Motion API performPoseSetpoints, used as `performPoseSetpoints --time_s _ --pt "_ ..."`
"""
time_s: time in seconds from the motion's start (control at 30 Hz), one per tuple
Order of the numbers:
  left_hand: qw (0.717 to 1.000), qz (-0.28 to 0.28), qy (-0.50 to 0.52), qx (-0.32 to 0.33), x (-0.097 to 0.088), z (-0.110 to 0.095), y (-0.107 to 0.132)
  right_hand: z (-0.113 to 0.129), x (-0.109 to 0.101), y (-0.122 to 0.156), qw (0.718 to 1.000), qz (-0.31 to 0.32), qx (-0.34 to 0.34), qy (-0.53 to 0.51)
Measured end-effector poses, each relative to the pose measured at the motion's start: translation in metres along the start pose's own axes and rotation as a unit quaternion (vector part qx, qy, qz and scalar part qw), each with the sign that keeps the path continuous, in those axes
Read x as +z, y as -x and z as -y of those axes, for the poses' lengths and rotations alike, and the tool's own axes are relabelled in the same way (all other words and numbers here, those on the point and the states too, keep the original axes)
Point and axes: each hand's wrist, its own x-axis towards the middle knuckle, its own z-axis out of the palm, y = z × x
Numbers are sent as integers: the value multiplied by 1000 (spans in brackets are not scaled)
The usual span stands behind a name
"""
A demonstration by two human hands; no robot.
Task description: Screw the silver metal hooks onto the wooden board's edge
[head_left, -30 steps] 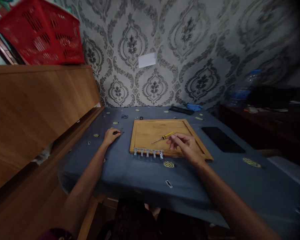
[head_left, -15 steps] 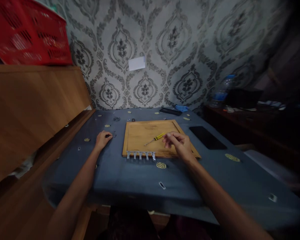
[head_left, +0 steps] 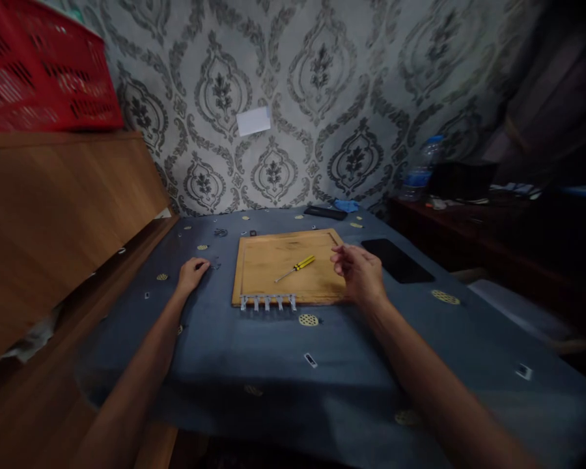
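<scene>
My left hand (head_left: 193,273) rests on the blue tablecloth left of the board, fingers curled together beside some tiny metal pieces (head_left: 215,266). What its fingertips hold, if anything, is hidden. My right hand (head_left: 360,268) is over the right edge of the wooden board (head_left: 264,254), thumb and fingers pinched; anything between them is too small to make out. A yellow and black screwdriver (head_left: 301,264) lies slantwise on the board, its tip toward the lower left. Along the board's near edge sits a row of several grey metal clips (head_left: 267,302).
A black phone-like slab (head_left: 397,260) lies right of the board. At the back are a dark flat case (head_left: 325,213), a blue cloth (head_left: 346,206) and a coiled cord (head_left: 221,232). A wooden cabinet (head_left: 68,208) with a red basket (head_left: 53,78) borders the left; a bottle (head_left: 421,170) stands right.
My right hand has moved right, away from the screwdriver's handle, which now shows fully. My left hand stays beside the tiny pieces. The whole view has shifted slightly.
</scene>
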Motion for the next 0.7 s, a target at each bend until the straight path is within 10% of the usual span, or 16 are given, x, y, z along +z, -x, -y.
performPoseSetpoints --time_s 0.43,0.7 --pt "999 -33 -5 -18 3 2 -82 24 29 -5 991 109 18 75" --pt "997 -46 -59 -2 24 1 -124 -1 -1 -8 944 54 -65 318"
